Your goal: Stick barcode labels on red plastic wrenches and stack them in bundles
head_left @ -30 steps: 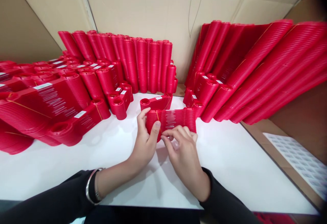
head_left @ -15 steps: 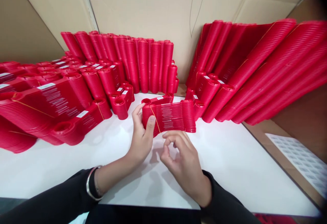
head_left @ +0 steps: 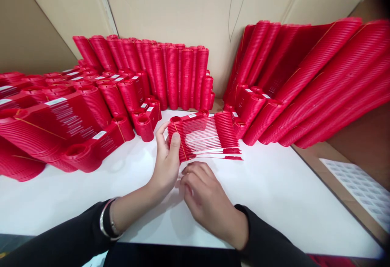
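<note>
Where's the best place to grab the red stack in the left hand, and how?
Probably wrap its left end, coming from the left, as the left hand does. There the stack forms a round, ribbed column, and the band crosses it, so the layers sit close together. The right end looks worse to grip: its lowest layers are spread apart.

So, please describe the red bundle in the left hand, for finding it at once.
Start at the white table and go to its middle. There, just beyond the right hand, the left hand grips the red bundle by one end. Unlike the neighbouring stacks, its thin layers spread apart, with pale gaps between.
</note>
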A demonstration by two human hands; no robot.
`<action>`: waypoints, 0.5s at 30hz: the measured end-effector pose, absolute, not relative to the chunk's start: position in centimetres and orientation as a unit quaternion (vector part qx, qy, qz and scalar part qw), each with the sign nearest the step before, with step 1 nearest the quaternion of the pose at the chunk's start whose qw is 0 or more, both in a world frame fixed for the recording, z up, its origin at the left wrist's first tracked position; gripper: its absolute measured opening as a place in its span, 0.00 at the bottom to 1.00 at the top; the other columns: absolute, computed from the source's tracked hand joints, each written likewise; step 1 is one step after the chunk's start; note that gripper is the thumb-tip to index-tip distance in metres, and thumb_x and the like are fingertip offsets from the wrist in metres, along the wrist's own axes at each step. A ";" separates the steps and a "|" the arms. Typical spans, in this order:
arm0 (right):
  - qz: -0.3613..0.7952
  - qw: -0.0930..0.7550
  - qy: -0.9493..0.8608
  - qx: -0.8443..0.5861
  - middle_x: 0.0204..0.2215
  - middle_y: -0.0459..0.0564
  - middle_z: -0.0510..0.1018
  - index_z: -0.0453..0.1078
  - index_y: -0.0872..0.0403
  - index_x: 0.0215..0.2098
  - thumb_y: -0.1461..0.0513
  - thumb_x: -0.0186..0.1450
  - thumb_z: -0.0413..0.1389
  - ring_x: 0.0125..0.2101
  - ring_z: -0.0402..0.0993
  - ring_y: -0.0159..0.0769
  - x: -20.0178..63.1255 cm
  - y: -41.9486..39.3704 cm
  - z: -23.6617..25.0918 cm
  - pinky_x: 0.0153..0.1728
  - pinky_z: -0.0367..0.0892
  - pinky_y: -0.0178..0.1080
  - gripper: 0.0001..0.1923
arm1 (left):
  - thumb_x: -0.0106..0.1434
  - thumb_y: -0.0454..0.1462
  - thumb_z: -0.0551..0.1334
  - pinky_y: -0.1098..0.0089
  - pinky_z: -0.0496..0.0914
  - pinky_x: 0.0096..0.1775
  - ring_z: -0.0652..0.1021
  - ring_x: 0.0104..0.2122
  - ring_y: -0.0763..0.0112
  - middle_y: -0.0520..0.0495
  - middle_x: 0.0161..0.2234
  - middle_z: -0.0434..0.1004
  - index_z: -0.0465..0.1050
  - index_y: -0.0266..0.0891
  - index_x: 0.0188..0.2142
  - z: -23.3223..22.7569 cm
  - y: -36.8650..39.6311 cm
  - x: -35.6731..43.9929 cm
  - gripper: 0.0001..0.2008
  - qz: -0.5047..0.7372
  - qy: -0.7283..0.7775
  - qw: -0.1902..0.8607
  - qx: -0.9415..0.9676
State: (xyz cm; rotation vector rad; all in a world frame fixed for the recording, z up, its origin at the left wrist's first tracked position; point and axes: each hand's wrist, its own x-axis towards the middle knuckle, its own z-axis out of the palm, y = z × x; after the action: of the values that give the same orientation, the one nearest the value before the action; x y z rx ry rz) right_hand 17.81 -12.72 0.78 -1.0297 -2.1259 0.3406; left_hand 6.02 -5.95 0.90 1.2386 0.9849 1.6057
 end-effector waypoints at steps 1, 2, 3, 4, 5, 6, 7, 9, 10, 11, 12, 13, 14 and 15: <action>0.137 0.372 -0.825 -0.402 0.38 0.51 0.72 0.65 0.54 0.36 0.73 0.61 0.48 0.43 0.66 0.39 17.8 -12.8 0.8 0.44 0.67 0.42 0.11 | 0.67 0.48 0.53 0.58 0.66 0.54 0.70 0.53 0.64 0.45 0.55 0.66 0.55 0.49 0.55 0.9 -5.9 6.0 0.19 0.646 0.393 0.432 0.491; 0.145 0.376 -0.820 -0.406 0.40 0.52 0.72 0.65 0.53 0.37 0.74 0.61 0.48 0.44 0.66 0.40 17.8 -12.8 0.8 0.45 0.67 0.43 0.12 | 0.67 0.48 0.53 0.58 0.67 0.53 0.71 0.52 0.64 0.45 0.54 0.67 0.56 0.49 0.55 0.8 -5.8 6.0 0.19 0.649 0.393 0.435 0.485; 0.156 0.381 -0.813 -0.411 0.41 0.52 0.73 0.65 0.53 0.38 0.74 0.61 0.47 0.45 0.66 0.40 17.8 -12.8 0.8 0.46 0.67 0.44 0.13 | 0.67 0.49 0.53 0.59 0.68 0.52 0.72 0.52 0.64 0.45 0.54 0.67 0.56 0.49 0.55 0.8 -5.8 6.0 0.19 0.649 0.394 0.440 0.479; 0.169 0.385 -0.806 -0.416 0.42 0.52 0.73 0.64 0.52 0.40 0.74 0.61 0.47 0.46 0.66 0.40 17.8 -12.8 0.8 0.47 0.68 0.44 0.14 | 0.67 0.49 0.54 0.59 0.68 0.52 0.72 0.51 0.63 0.44 0.53 0.68 0.56 0.49 0.55 0.7 -5.8 6.0 0.20 0.648 0.394 0.447 0.474; 0.184 0.388 -0.800 -0.419 0.42 0.52 0.73 0.64 0.52 0.42 0.74 0.62 0.47 0.46 0.67 0.40 17.8 -12.8 0.8 0.47 0.68 0.45 0.15 | 0.67 0.49 0.54 0.59 0.69 0.51 0.73 0.50 0.63 0.44 0.52 0.69 0.56 0.48 0.55 0.7 -5.7 5.9 0.20 0.645 0.393 0.456 0.471; 0.200 0.393 -0.792 -0.422 0.43 0.52 0.73 0.63 0.52 0.45 0.73 0.62 0.47 0.47 0.67 0.40 17.9 -12.9 0.7 0.47 0.68 0.45 0.16 | 0.67 0.49 0.53 0.59 0.70 0.50 0.73 0.49 0.63 0.44 0.52 0.69 0.55 0.48 0.56 0.6 -5.7 5.9 0.21 0.640 0.394 0.464 0.469; 0.218 0.399 -0.783 -0.424 0.44 0.53 0.72 0.61 0.53 0.48 0.73 0.63 0.47 0.48 0.68 0.40 17.9 -12.9 0.7 0.48 0.69 0.45 0.17 | 0.67 0.49 0.53 0.58 0.70 0.50 0.74 0.49 0.63 0.44 0.51 0.70 0.55 0.48 0.56 0.6 -5.7 5.9 0.21 0.636 0.395 0.469 0.469; 0.261 0.411 -0.764 -0.424 0.48 0.56 0.71 0.56 0.54 0.54 0.71 0.64 0.47 0.51 0.68 0.39 17.9 -13.1 0.6 0.50 0.68 0.45 0.21 | 0.67 0.50 0.53 0.59 0.69 0.50 0.73 0.50 0.63 0.44 0.53 0.69 0.55 0.48 0.56 0.5 -5.7 5.8 0.21 0.633 0.401 0.466 0.471; 0.281 0.413 -0.756 -0.422 0.50 0.57 0.69 0.54 0.54 0.56 0.71 0.64 0.47 0.52 0.67 0.39 17.8 -13.1 0.6 0.52 0.68 0.44 0.22 | 0.67 0.49 0.53 0.59 0.69 0.51 0.73 0.51 0.63 0.44 0.53 0.68 0.55 0.49 0.56 0.5 -5.8 5.8 0.21 0.634 0.405 0.460 0.472; 0.295 0.414 -0.751 -0.420 0.52 0.58 0.68 0.52 0.54 0.57 0.70 0.64 0.48 0.54 0.67 0.38 17.8 -13.2 0.6 0.53 0.67 0.44 0.23 | 0.67 0.49 0.53 0.59 0.68 0.52 0.72 0.51 0.63 0.44 0.54 0.67 0.55 0.49 0.56 0.5 -5.8 5.8 0.20 0.636 0.408 0.453 0.473; 0.301 0.413 -0.750 -0.419 0.53 0.58 0.68 0.52 0.54 0.58 0.70 0.64 0.48 0.54 0.66 0.38 17.8 -13.2 0.6 0.54 0.66 0.44 0.24 | 0.67 0.49 0.53 0.59 0.68 0.52 0.72 0.52 0.63 0.44 0.54 0.67 0.55 0.49 0.56 0.5 -5.8 5.8 0.20 0.637 0.410 0.449 0.474; 0.298 0.411 -0.753 -0.419 0.53 0.58 0.68 0.53 0.54 0.58 0.71 0.64 0.48 0.54 0.66 0.38 17.8 -13.2 0.7 0.54 0.66 0.44 0.25 | 0.67 0.50 0.53 0.59 0.68 0.52 0.72 0.52 0.63 0.44 0.54 0.67 0.55 0.49 0.56 0.5 -5.8 5.8 0.20 0.637 0.410 0.446 0.476; 0.287 0.410 -0.757 -0.420 0.52 0.57 0.69 0.54 0.54 0.58 0.71 0.63 0.48 0.54 0.66 0.38 17.8 -13.2 0.7 0.54 0.67 0.45 0.25 | 0.67 0.50 0.53 0.59 0.68 0.52 0.72 0.51 0.63 0.44 0.54 0.67 0.55 0.49 0.56 0.4 -5.8 5.8 0.20 0.637 0.409 0.447 0.477; 0.273 0.411 -0.763 -0.418 0.51 0.56 0.70 0.56 0.54 0.58 0.71 0.63 0.48 0.53 0.66 0.39 17.8 -13.2 0.8 0.53 0.67 0.45 0.25 | 0.67 0.50 0.52 0.59 0.68 0.51 0.72 0.51 0.63 0.44 0.54 0.67 0.55 0.49 0.56 0.4 -5.8 5.8 0.21 0.636 0.408 0.448 0.478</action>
State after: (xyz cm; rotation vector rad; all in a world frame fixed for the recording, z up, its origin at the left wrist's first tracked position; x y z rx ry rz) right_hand 17.83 -13.18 0.78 -1.0530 -1.9192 0.6876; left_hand 5.76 -5.75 0.40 1.1822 1.0094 1.5747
